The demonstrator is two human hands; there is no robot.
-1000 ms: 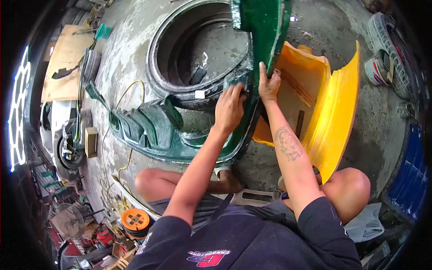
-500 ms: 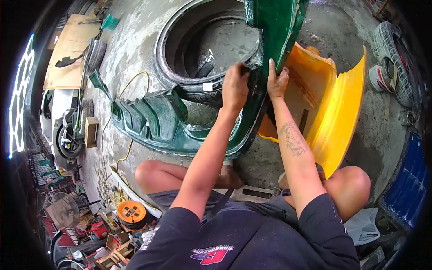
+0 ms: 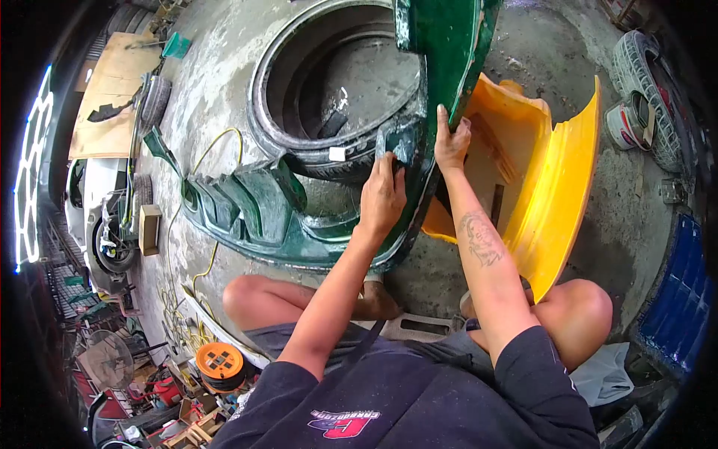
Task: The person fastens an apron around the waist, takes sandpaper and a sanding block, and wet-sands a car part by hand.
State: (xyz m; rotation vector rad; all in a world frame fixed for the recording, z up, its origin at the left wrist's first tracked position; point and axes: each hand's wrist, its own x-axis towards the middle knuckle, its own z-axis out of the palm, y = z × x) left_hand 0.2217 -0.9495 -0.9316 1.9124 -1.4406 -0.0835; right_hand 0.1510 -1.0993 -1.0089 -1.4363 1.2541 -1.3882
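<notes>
A green car bumper [image 3: 441, 82] with slatted vents at its left end curves across the floor in front of me and rises along the far right of my hands. My left hand [image 3: 384, 196] is closed at its inner side, fingertips bent against a small dark greyish patch or piece that I cannot make out. My right hand [image 3: 452, 142] grips the bumper's right edge, thumb pointing up along it, the other fingers curled. Behind the bumper lies a tyre [image 3: 262, 112], with a small white block [image 3: 337, 154] on its near side. A yellow moulded body panel [image 3: 557, 194] stands right of my right hand.
My bent knees frame the near floor, with a grey slotted block [image 3: 419, 326] between them. An orange cable reel [image 3: 220, 362] and a yellow cord [image 3: 200, 277] lie left. At right are a bucket [image 3: 624, 126], another tyre [image 3: 636, 60] and a blue panel [image 3: 677, 292].
My left hand has moved down and toward me along the bumper. My right hand keeps its hold on the edge. The whole view has shifted slightly.
</notes>
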